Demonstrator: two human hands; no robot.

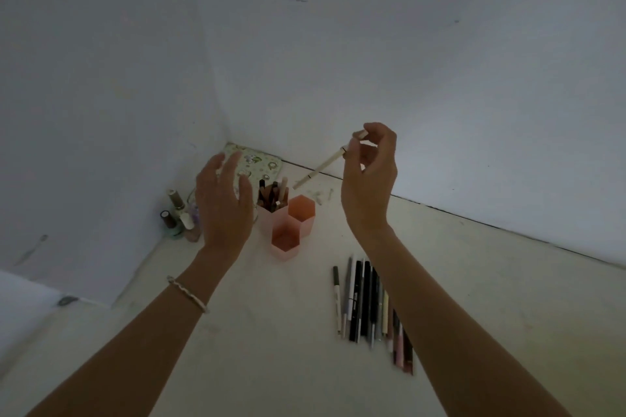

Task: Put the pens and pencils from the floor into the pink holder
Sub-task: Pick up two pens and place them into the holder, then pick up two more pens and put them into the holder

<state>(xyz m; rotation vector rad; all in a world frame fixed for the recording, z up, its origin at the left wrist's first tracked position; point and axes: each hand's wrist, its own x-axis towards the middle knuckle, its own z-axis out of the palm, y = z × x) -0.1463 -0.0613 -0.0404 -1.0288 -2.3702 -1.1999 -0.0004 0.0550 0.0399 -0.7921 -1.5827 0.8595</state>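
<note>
The right hand pinches a cream pen near its upper end, raised clear of the floor, its lower tip slanting down toward the pink holder. The holder has three hexagonal cups: the far-left cup holds several pens and pencils, the other two look empty. The left hand hovers open just left of the holder, gripping nothing. A row of pens and pencils lies on the floor beneath the right forearm.
</note>
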